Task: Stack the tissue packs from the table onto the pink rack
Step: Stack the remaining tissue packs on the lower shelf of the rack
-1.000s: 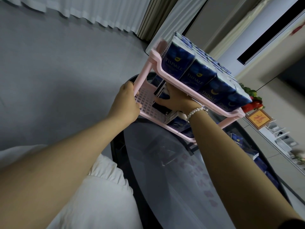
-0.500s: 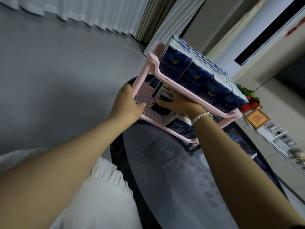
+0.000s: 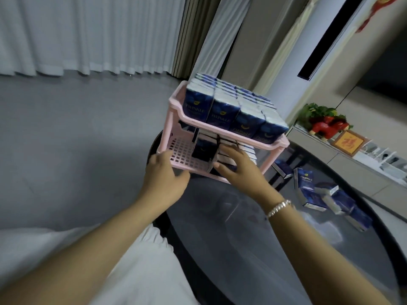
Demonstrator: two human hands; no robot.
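Tissue packs (image 3: pixel 229 159) on the rack's lower shelf lie under your right hand (image 3: pixel 239 170), whose fingers are spread and nearly straight on them, gripping nothing. Your left hand (image 3: pixel 164 177) is loosely open at the rack's (image 3: pixel 176 111) near left corner, fingertips at the lower shelf's edge. The top shelf is filled with upright packs (image 3: pixel 233 111), and more packs (image 3: pixel 321 194) lie loose on the dark round table (image 3: pixel 220 227) to the right of the rack.

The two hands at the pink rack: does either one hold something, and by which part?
Neither plainly grips anything. The left hand is open at the rack's lower front edge; the right hand lays straight fingers on the lower-shelf tissue packs.
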